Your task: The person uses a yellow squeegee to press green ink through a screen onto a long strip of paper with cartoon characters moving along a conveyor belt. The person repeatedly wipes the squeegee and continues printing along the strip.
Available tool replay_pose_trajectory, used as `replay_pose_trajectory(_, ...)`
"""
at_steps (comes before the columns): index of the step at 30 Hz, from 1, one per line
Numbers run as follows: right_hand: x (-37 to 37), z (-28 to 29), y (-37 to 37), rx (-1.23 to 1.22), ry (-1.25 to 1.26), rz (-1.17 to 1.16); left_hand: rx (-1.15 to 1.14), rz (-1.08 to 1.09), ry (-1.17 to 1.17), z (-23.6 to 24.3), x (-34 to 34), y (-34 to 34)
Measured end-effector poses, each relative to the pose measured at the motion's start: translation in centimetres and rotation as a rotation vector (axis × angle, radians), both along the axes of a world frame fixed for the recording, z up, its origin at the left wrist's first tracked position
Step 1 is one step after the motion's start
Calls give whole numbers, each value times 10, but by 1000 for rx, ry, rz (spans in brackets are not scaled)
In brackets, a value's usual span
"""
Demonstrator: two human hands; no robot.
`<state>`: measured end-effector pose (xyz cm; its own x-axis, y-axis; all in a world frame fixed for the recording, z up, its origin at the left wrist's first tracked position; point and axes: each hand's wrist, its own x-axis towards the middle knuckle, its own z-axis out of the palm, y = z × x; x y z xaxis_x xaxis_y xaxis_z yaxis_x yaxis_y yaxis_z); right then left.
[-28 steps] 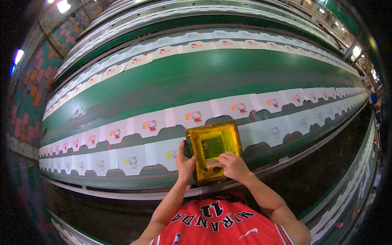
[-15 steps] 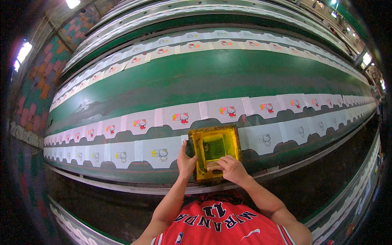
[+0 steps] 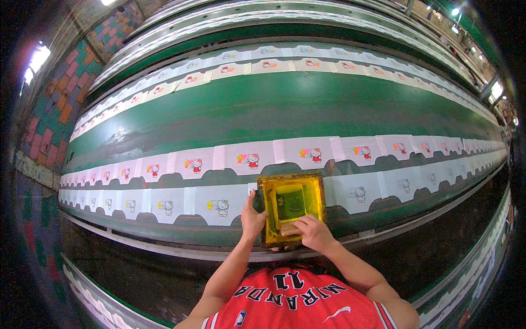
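Note:
My left hand grips the left side of a yellow screen-printing frame, which lies on the near row of white cloth pieces with cartoon cat outlines. My right hand is closed on a wooden squeegee at the lower part of the frame's inside. The cloth under the frame is hidden. Left of it the nearest outlines have yellow patches; those at right are grey. A row of pink-looking pieces with coloured cat prints lies just beyond.
The long green table curves across the view and carries further printed rows at its far side. More long tables stand behind. A metal rail runs along the near edge. A coloured block wall rises at the left.
The frame has moved slightly right along the cloth row, with both hands still on it and the squeegee. The whole view has shifted a little.

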<state>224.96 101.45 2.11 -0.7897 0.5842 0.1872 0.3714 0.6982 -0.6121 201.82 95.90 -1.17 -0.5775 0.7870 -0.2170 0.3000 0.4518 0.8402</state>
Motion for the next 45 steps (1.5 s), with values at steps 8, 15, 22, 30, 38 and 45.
replay_pose_trajectory(8, -44, 0, 76, 98, 19, -44, 82, -2, 86, -12, 1, -1)
replay_pose_trajectory(15, -48, -15, 61, 64, 66, -23, 46, 5, 82, -5, 1, -3)
replay_pose_trajectory(22, -36, 8, 64, -27, -47, 99, 71, -6, 122, -11, 1, -4)
replay_pose_trajectory(30, -45, -22, 60, 126, 45, -75, 77, 0, 64, -16, 0, -5)
replay_pose_trajectory(38, 6, 0, 5, 26, 66, 18, 139, 27, -73, -17, 6, 2)
replay_pose_trajectory(45, 87, 23, 57, 52, 0, -38, 315, 15, -276, -12, 95, 52)
